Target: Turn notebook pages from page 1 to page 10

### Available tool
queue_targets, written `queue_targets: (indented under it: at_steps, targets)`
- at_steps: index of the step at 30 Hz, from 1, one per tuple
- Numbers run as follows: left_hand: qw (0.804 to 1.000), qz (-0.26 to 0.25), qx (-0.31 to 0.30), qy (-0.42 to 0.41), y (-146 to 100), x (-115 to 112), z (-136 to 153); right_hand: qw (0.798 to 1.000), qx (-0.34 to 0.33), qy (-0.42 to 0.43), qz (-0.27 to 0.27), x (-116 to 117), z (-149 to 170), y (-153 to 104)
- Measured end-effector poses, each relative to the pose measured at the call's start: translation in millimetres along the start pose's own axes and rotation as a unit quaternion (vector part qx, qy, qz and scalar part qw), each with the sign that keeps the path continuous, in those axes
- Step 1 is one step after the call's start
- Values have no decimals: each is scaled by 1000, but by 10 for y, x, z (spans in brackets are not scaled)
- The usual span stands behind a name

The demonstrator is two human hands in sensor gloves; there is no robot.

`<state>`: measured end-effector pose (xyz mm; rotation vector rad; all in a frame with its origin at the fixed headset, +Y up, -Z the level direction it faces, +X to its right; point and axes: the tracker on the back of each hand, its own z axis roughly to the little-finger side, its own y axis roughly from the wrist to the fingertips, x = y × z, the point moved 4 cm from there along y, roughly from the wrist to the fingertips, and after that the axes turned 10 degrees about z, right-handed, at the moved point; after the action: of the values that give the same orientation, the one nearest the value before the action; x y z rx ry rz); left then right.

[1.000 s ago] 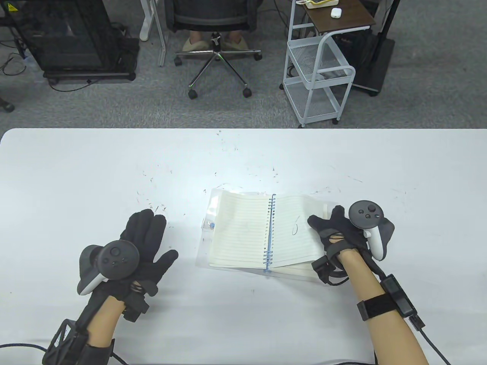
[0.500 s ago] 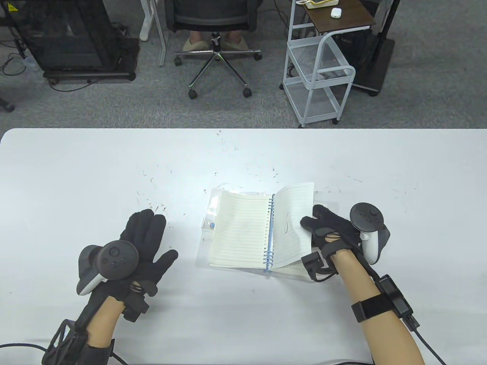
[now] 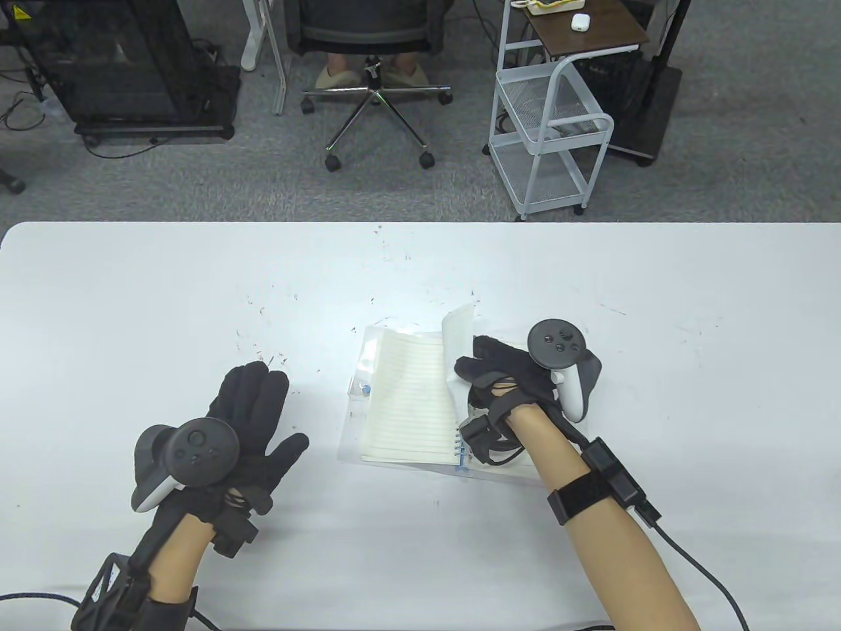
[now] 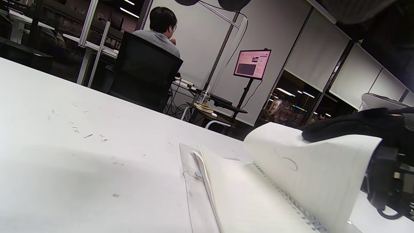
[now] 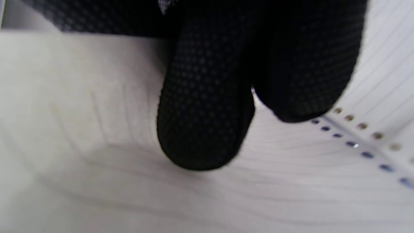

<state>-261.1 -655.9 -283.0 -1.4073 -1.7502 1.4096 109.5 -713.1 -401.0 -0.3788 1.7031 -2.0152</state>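
A spiral notebook point(image 3: 401, 401) with lined pages lies open on the white table point(image 3: 131, 315); it also shows in the left wrist view point(image 4: 252, 200). My right hand point(image 3: 489, 371) holds a lifted page point(image 3: 456, 345) that curls up over the blue spiral binding point(image 3: 462, 455). In the left wrist view the page point(image 4: 310, 168) arches, with a handwritten mark on it. In the right wrist view my fingertips point(image 5: 203, 129) press on the lined paper. My left hand point(image 3: 253, 420) rests flat and open on the table, left of the notebook, touching nothing else.
A clear plastic cover point(image 3: 351, 420) lies under the notebook's left side. Small dark specks are scattered on the table. Beyond the far edge stand an office chair point(image 3: 368, 39), a white wire cart point(image 3: 552, 112) and a black cabinet point(image 3: 118, 66).
My right hand has moved left with the right-hand page, lifting it from flat to upright over the spiral. The left hand has not moved.
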Motion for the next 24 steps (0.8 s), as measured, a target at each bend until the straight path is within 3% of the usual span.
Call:
queue_targets:
  at_steps: [13, 19, 24]
  targets:
    - [1000, 4, -1, 2, 3, -4, -17, 994, 24, -91, -47, 685, 38, 109]
    - [1000, 5, -1, 2, 4, -3, -21, 991, 22, -121, -57, 831, 56, 105]
    - [1000, 4, -1, 3, 2, 2, -26, 986, 22, -133, -99, 926, 96, 79]
